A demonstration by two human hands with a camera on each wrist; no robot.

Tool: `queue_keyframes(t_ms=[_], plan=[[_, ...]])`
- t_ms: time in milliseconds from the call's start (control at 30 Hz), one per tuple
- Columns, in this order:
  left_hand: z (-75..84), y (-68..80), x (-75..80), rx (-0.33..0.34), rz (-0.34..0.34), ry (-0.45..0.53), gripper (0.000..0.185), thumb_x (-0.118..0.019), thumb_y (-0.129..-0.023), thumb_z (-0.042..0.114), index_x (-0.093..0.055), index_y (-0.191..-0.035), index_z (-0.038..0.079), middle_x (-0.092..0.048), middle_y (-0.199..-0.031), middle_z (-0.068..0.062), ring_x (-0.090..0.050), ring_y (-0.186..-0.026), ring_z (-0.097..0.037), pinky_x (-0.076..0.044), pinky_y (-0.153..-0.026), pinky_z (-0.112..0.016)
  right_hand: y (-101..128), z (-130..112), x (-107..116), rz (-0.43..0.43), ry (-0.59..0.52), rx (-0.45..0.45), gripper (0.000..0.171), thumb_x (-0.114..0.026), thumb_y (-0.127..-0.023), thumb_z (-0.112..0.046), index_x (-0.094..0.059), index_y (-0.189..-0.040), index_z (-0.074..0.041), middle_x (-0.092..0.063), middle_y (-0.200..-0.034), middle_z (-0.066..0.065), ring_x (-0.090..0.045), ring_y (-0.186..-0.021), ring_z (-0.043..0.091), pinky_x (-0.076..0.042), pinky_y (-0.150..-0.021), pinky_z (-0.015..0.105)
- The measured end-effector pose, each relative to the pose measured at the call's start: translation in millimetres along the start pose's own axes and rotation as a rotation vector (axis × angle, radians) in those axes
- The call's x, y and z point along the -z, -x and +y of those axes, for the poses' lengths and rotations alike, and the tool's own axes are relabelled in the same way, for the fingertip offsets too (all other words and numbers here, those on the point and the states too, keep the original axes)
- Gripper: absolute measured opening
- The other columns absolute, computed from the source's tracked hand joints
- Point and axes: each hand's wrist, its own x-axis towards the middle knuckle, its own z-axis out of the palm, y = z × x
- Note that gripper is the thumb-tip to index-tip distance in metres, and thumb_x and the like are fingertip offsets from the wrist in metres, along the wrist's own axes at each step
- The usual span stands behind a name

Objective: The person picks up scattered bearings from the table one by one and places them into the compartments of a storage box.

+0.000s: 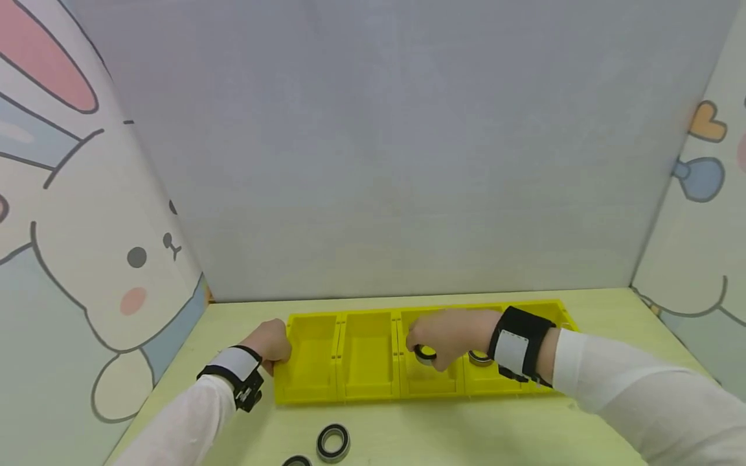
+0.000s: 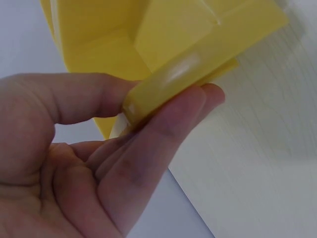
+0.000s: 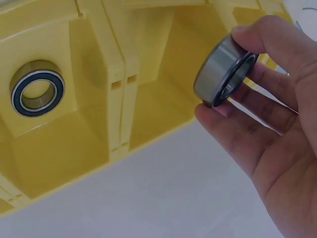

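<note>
A long yellow divided bin point(image 1: 367, 396) lies across the table, its compartments side by side. My left hand point(image 1: 268, 341) grips the bin's left end; in the left wrist view the thumb and fingers pinch its yellow rim point(image 2: 173, 74). Over the third compartment from the left, my right hand point(image 1: 451, 333) holds a ball bearing point(image 3: 215, 69) between thumb and fingers, tilted and clear of the walls. One compartment further right sits another bearing point(image 3: 17, 91), partly hidden by the right wrist in the head view.
Two more bearings lie on the table in front of the bin: one whole ring point(image 1: 333, 443) and one cut off by the frame's lower edge point(image 1: 297, 461). A grey panel point(image 1: 408, 162) rises behind the table, with printed side panels point(image 1: 87, 259) left and right.
</note>
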Motion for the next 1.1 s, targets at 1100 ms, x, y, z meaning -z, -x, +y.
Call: queue_keyframes(t_ms=[1100], plan=[[-2.1, 4.4, 0.9, 0.003, -0.001, 0.005, 0.011, -0.055, -0.076, -0.006, -0.050, -0.086, -0.005, -0.058, -0.073, -0.013, -0.065, -0.051, -0.022, -0.056, -0.051, -0.031, -57.8, 32.2, -83.0, 0.165, -0.015, -0.120, 0.012, -0.074, -0.078, -0.011, -0.067, -0.088, -0.012, -0.053, -0.075, -0.004, -0.042, -0.061, 0.010, -0.036, -0.054, 0.022]])
